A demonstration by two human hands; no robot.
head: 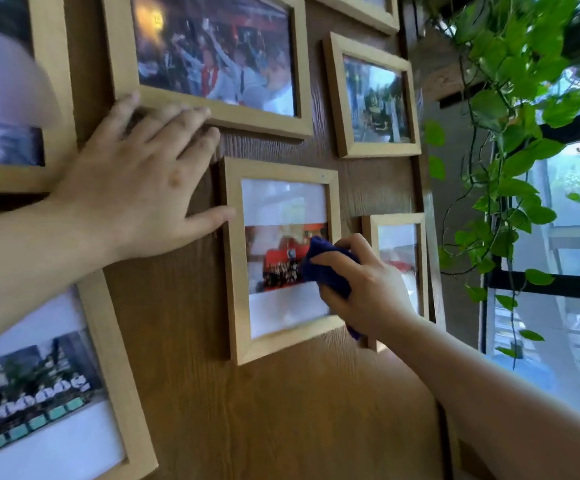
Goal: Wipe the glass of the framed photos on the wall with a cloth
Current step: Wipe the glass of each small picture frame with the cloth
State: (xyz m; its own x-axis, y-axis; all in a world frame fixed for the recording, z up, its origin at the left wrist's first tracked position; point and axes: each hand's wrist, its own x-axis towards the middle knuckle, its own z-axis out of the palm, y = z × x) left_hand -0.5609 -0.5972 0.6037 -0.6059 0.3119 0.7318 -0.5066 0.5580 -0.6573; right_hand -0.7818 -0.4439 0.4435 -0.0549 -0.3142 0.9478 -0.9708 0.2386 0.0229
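Observation:
Several light wooden photo frames hang on a brown wood-grain wall (274, 410). My right hand (361, 282) grips a dark blue cloth (326, 265) and presses it against the right side of the glass of the small middle frame (278, 258). My left hand (143, 181) lies flat on the wall with fingers spread; its thumb touches that frame's left edge, and its fingertips rest on the lower edge of the large upper frame (212, 57). The cloth hides part of the photo.
Other frames hang at the upper right (375, 98), right (399, 258), lower left (39, 393) and left edge (11, 98). A trailing green plant (510, 109) hangs to the right of the wall in front of a window (558, 306).

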